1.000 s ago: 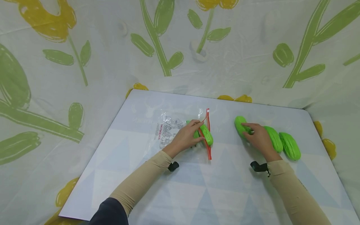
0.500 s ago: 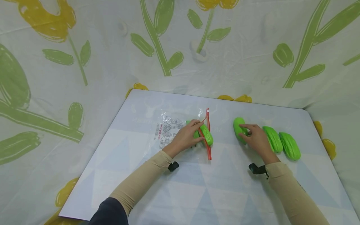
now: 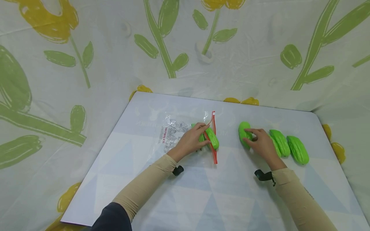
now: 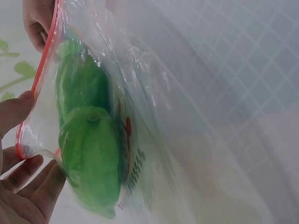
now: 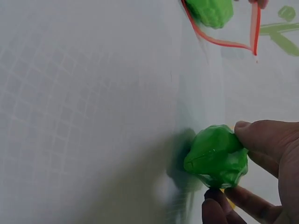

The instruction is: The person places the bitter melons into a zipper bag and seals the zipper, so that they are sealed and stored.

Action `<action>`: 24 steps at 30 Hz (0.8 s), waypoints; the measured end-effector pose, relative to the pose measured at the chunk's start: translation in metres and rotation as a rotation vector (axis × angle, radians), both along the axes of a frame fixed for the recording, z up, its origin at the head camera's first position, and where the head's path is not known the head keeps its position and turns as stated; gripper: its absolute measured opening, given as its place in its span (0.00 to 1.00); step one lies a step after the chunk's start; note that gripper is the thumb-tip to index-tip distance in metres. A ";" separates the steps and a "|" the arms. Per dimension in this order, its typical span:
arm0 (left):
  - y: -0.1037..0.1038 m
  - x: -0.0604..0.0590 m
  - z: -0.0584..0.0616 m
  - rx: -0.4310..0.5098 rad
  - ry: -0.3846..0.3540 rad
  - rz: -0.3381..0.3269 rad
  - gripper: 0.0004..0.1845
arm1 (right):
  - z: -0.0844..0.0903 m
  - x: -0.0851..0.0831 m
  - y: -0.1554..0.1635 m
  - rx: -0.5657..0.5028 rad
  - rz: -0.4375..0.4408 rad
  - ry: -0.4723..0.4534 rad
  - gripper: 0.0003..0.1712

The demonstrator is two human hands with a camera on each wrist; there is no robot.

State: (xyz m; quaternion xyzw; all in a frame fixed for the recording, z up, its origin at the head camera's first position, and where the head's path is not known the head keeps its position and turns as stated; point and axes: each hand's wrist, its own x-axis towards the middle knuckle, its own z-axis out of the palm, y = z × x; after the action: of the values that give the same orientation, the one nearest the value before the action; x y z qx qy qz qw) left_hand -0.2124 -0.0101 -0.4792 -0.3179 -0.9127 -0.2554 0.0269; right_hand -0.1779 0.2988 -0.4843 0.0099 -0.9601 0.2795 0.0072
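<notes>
A clear zip bag [image 3: 176, 133] with a red zip rim [image 3: 213, 141] lies on the table, and one green gourd [image 3: 213, 138] sits inside its mouth. My left hand [image 3: 199, 136] pinches the upper rim and holds the mouth apart; in the left wrist view the thumb [image 4: 14, 112] rests on the red rim [image 4: 39, 79] beside the bagged gourd [image 4: 91, 158]. To the right, my right hand [image 3: 255, 139] grips a second green gourd [image 3: 243, 133] low over the table. In the right wrist view the fingers [image 5: 266, 144] curl round that gourd [image 5: 216, 156], with the bag's mouth [image 5: 219, 42] ahead.
Two more green gourds [image 3: 279, 141] [image 3: 297, 149] lie side by side just right of my right hand. The white table [image 3: 202, 199] is walled on three sides by a flower-print sheet [image 3: 86, 64]. Its right edge runs close to the outer gourd.
My right hand has carried its gourd a little to the left, away from the two lying gourds and nearer the bag. The left hand and bag have stayed still.
</notes>
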 end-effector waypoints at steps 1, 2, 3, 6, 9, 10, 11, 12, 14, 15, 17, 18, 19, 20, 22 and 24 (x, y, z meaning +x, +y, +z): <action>0.000 0.000 0.000 -0.002 -0.003 0.001 0.38 | 0.000 0.000 -0.001 -0.002 -0.003 -0.005 0.30; 0.000 0.000 0.001 -0.005 -0.005 0.001 0.38 | -0.001 0.000 -0.001 -0.004 -0.003 -0.008 0.30; 0.000 0.000 0.001 -0.006 -0.006 0.002 0.38 | -0.001 0.001 -0.002 -0.007 -0.004 -0.012 0.30; 0.000 0.001 0.001 -0.006 -0.006 -0.001 0.38 | -0.002 0.002 -0.004 -0.013 -0.006 -0.019 0.30; -0.001 0.001 0.002 -0.009 -0.004 0.000 0.38 | -0.002 0.004 -0.007 -0.024 -0.008 -0.025 0.30; -0.001 0.001 0.002 -0.011 -0.004 0.001 0.38 | -0.002 0.005 -0.008 -0.027 -0.009 -0.027 0.30; -0.001 0.001 0.002 -0.014 -0.004 0.002 0.38 | -0.002 0.005 -0.009 -0.032 -0.009 -0.030 0.30; -0.001 0.001 0.003 -0.015 -0.003 0.003 0.38 | -0.002 0.006 -0.010 -0.035 -0.009 -0.033 0.30; -0.001 0.000 0.002 -0.018 0.000 0.003 0.38 | -0.003 0.007 -0.011 -0.039 -0.008 -0.033 0.30; -0.001 0.000 0.002 -0.018 0.002 0.003 0.38 | -0.003 0.007 -0.012 -0.040 -0.008 -0.034 0.30; 0.000 0.000 0.002 -0.018 0.005 0.001 0.38 | -0.003 0.008 -0.013 -0.043 -0.002 -0.033 0.31; 0.000 0.000 0.002 -0.017 0.006 0.000 0.38 | -0.004 0.009 -0.013 -0.040 -0.004 -0.035 0.31; 0.000 0.000 0.002 -0.017 0.008 -0.001 0.38 | -0.004 0.009 -0.013 -0.039 -0.003 -0.036 0.31; 0.000 0.000 0.002 -0.016 0.010 -0.002 0.38 | -0.004 0.009 -0.013 -0.039 0.000 -0.040 0.31; 0.000 0.000 0.002 -0.015 0.012 -0.003 0.38 | -0.004 0.010 -0.013 -0.037 0.004 -0.047 0.32; 0.000 0.000 0.001 -0.013 0.014 -0.004 0.38 | -0.005 0.010 -0.013 -0.036 0.005 -0.053 0.32</action>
State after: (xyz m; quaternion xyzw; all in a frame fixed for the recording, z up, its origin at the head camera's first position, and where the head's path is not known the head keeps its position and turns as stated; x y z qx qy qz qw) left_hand -0.2123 -0.0105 -0.4784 -0.3218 -0.9134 -0.2475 0.0305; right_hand -0.1676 0.2856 -0.4892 0.0050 -0.9547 0.2969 -0.0187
